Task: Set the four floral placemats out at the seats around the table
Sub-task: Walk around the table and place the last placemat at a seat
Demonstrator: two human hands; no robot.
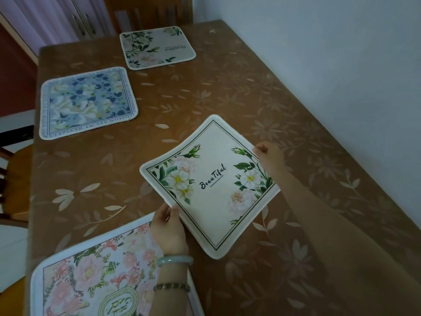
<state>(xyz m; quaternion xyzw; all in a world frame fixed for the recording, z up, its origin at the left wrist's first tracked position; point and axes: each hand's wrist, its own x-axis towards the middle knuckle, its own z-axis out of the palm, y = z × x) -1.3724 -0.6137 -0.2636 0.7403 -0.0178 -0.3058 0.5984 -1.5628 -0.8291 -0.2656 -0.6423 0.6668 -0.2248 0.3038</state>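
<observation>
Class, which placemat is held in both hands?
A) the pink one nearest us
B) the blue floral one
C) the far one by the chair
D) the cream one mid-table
D: the left hand and right hand grip opposite edges of the cream placemat.

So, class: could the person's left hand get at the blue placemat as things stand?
Probably not right now: the left hand pinches the cream placemat. Only bare tablecloth lies between it and the blue placemat.

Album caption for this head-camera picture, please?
The left hand and right hand hold the cream "Beautiful" placemat over the tablecloth; three other placemats lie flat.
</observation>
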